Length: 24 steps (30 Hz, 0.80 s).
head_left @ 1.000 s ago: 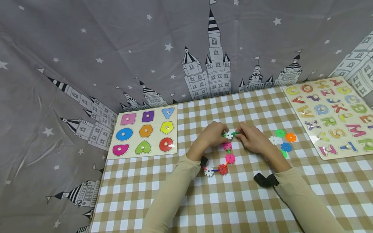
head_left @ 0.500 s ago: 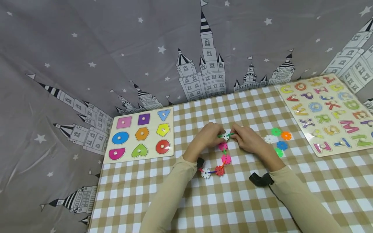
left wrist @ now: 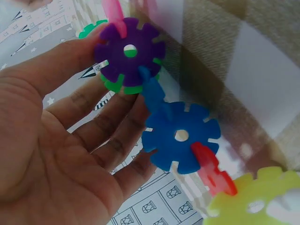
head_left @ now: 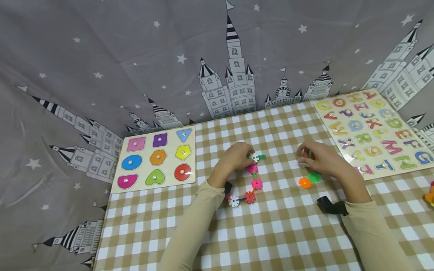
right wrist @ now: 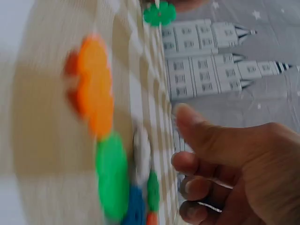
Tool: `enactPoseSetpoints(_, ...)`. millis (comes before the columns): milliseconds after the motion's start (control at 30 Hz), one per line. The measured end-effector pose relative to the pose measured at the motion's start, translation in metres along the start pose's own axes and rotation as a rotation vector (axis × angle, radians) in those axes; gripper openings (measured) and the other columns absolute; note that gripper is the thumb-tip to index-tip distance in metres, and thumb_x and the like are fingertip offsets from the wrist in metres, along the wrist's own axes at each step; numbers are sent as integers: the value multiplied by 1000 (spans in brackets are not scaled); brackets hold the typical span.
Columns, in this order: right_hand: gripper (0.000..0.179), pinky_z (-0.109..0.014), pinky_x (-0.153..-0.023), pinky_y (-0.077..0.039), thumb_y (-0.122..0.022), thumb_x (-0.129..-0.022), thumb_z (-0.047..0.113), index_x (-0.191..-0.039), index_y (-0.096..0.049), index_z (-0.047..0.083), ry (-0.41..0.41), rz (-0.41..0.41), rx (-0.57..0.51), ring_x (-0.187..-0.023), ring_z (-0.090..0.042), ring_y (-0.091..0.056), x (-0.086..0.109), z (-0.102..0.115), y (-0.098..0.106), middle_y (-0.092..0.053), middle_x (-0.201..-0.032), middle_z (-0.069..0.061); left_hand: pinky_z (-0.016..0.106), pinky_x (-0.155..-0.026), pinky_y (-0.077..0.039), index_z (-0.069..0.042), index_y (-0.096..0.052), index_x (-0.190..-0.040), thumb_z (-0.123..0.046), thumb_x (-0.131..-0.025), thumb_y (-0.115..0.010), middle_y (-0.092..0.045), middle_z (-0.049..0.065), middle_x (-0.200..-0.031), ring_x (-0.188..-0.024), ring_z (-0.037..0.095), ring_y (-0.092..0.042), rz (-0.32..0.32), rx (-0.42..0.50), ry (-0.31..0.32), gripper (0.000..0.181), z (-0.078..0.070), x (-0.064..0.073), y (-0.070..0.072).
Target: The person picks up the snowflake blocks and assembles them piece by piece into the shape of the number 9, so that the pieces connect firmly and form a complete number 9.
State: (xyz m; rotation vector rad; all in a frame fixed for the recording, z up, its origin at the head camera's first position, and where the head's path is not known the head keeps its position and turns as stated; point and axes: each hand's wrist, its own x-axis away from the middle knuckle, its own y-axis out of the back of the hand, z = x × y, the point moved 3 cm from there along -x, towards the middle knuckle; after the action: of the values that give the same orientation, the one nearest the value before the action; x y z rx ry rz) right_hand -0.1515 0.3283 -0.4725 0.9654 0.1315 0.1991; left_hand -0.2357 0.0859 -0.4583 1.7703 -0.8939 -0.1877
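In the head view my left hand (head_left: pixel 235 158) holds one end of a chain of notched plastic discs. A white disc (head_left: pixel 254 157) with a green one slotted through it shows at its fingertips, and pink, red and white discs trail down toward the wrist. The left wrist view shows the thumb pressed on a purple disc (left wrist: pixel 145 40), a green disc behind it, and blue (left wrist: pixel 161 145) and yellow (left wrist: pixel 234 201) discs linked below. My right hand (head_left: pixel 320 158) hovers over loose discs, fingers loosely bent, holding nothing. Orange (right wrist: pixel 96 89), green (right wrist: pixel 112 178) and white (right wrist: pixel 142 157) discs lie beside it.
A wooden shape puzzle board (head_left: pixel 173 145) lies at the left on the checkered tablecloth (head_left: pixel 271 233). At the right is an alphabet puzzle board (head_left: pixel 364 126). Some colourful toy pieces (head_left: pixel 430 196) show at the right edge. A grey castle-print curtain (head_left: pixel 152 67) hangs behind.
My right hand has let go of the green disc at the chain's end and moved right to the loose discs. The left hand keeps its hold. The head view has shifted slightly.
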Motion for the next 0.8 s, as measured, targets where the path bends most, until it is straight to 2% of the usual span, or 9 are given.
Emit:
enactPoseSetpoints(167, 31, -36, -72, -42, -78, -82, 14, -106, -63, 0, -49, 70, 55, -77, -20, -48, 6, -12, -2, -57, -91, -9, 34, -93, -49, -10, -66, -123, -27, -88, -73, -70, 6, -110, -104, 19, -63, -4, -18, -9, 40, -1, -1, 5)
enactPoseSetpoints(300, 29, -46, -83, -44, -73, -87, 15, -106, -59, -1, -122, 82, 41, -88, -28, -51, 8, -12, -9, -55, -100, -14, 34, -92, -50, -13, -67, -122, -25, -89, -72, -68, 5, -111, -103, 18, -62, -4, -24, -28, 36, -8, -4, 7)
enactPoseSetpoints(367, 29, -47, -85, -44, -72, -88, 18, -106, -57, 0, -134, 72, 35, -90, -29, -51, 8, -11, -10, -55, -102, -14, 34, -90, -50, -14, -68, -120, -24, -89, -71, -68, 4, -111, -102, 17, -62, -5, -37, -32, 32, -12, -6, 7)
enactPoseSetpoints(467, 30, -40, -74, -44, -72, -88, 20, -105, -54, 2, -124, 61, 44, -80, -24, -51, 6, -7, -11, -55, -92, -10, 35, -88, -51, -15, -71, -115, -24, -89, -71, -68, 3, -113, -102, 17, -62, -10, -63, -34, 27, -17, -8, 6)
enactPoseSetpoints(533, 29, -34, -67, -40, -71, -89, 19, -104, -52, 4, -109, 39, 45, -72, -20, -48, 4, -5, -13, -53, -84, -7, 35, -86, -52, -16, -72, -110, -25, -89, -72, -69, 1, -113, -102, 17, -63, -16, -72, -34, 23, -19, -9, 6)
enactPoseSetpoints(600, 25, -30, -62, -37, -69, -91, 15, -105, -52, 4, -97, 10, 4, -65, -17, -45, 2, -3, -15, -51, -76, -4, 34, -84, -52, -17, -73, -105, -27, -89, -72, -69, -1, -111, -99, 16, -63, -21, -77, -31, 19, -20, -10, 5)
enactPoseSetpoints(667, 21, -27, -60, -37, -67, -92, 11, -107, -53, 3, -81, -28, -58, -64, -16, -45, -2, 0, -17, -52, -75, -4, 33, -81, -52, -18, -74, -101, -27, -88, -73, -70, -4, -106, -93, 14, -62, -27, -79, -24, 16, -21, -11, 4)
enactPoseSetpoints(800, 21, -23, -55, -40, -63, -94, 6, -113, -54, 1, -74, -48, -270, -61, -12, -47, -11, 7, -24, -58, -78, -8, 31, -75, -50, -18, -73, -93, -26, -88, -73, -68, -5, -96, -82, 12, -58, -31, -80, -22, 10, -20, -12, 2)
